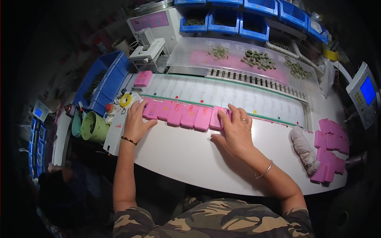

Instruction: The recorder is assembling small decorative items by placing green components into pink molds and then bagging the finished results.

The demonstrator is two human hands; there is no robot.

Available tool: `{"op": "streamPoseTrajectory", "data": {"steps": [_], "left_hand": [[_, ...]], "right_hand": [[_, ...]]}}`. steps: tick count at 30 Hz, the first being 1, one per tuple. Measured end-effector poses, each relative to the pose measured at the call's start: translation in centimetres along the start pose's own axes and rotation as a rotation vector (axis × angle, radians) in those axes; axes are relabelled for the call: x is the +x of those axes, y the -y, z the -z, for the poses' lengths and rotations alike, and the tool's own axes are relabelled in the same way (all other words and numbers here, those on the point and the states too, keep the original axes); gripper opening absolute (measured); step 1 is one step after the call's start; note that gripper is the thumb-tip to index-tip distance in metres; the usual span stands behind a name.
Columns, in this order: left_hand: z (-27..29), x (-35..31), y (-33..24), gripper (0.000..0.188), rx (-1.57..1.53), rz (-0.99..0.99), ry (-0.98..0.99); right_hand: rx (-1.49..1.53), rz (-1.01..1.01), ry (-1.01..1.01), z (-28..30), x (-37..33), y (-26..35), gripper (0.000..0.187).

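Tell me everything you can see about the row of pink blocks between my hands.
The row of pink blocks lies flat on the white table, along the green-edged panel. Oblong and matte, they sit side by side, uneven at the front, several marked in red. The left hand appears to touch one end, the right hand the other.

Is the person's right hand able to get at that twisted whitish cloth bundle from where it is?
Probably yes. The right hand is at the row of pink blocks, and only bare white tabletop shows between it and the cloth bundle.
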State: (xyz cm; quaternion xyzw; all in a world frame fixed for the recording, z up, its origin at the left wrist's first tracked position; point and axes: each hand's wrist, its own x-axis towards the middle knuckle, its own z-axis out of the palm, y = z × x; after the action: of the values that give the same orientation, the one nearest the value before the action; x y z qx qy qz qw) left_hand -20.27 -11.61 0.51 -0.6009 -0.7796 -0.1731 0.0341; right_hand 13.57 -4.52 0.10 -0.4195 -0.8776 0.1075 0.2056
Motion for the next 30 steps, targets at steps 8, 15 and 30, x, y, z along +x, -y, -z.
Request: {"op": "streamPoseTrajectory", "data": {"steps": [8,15,30], "left_hand": [[-0.1,2.1,0.3,0.081,-0.107,-0.057,0.167],[2.2,1.7,-4.8,0.093,0.069,-0.095,0.298],[0.2,3.0,-11.5,0.109,0.082,-0.351,0.35]], "right_hand": [[0.013,0.044,-0.003,-2.2,1.4,0.1,0.077],[-0.029,-0.029,-0.079,-3.1,2.0,1.2,0.078],[0.098,0.083,-0.235,4.6,-4.5,-5.4,0.076]]}}
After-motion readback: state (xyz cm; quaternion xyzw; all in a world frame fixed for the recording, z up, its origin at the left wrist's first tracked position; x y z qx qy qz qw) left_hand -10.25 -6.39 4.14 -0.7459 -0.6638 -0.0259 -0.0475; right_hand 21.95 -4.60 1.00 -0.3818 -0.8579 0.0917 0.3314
